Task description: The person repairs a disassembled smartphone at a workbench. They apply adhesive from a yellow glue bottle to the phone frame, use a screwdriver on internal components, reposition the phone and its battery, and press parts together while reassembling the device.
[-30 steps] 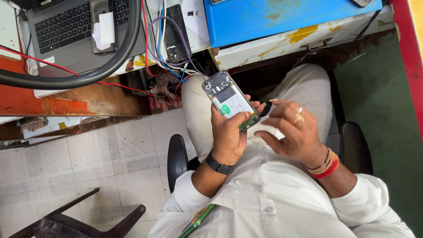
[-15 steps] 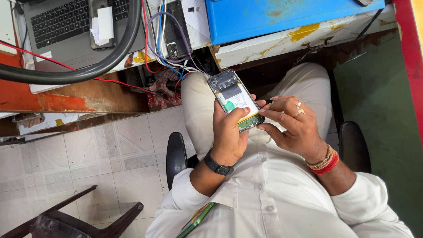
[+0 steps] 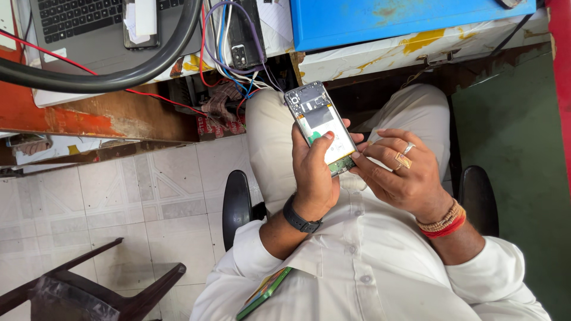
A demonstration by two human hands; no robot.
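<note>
- Phone (image 3: 319, 126), back cover off, insides showing: dark upper section, pale middle panel, a strip of green board at the lower end. Held tilted above the person's lap, between the two hands, below the desk edge.
- Left hand (image 3: 314, 172): wrapped around the phone from its left side, thumb lying across the pale panel. Dark watch (image 3: 300, 220) on the wrist.
- Right hand (image 3: 401, 175): fingers curled, fingertips (image 3: 357, 156) touching the phone's lower right corner; whether they pinch it or only press cannot be told. Rings (image 3: 405, 156) on two fingers, red and beaded bands (image 3: 443, 223) on the wrist.
- White shirt (image 3: 369, 273), buttoned, worn by the seated person; light trousers (image 3: 270, 142) on the legs.
- Green-edged flat item (image 3: 263, 292) sticking out by the left sleeve.
- Laptop (image 3: 83, 24) on the desk, upper left, a second phone (image 3: 140, 22) lying on it.
- Thick black cable (image 3: 107, 80) curving over the laptop and desk.
- Bundle of thin coloured wires (image 3: 229, 53) hanging over the desk edge.
- Blue box (image 3: 404, 15) on the desk, upper right.
- Dark plastic chair (image 3: 89, 288) on the tiled floor (image 3: 148, 196), lower left.
</note>
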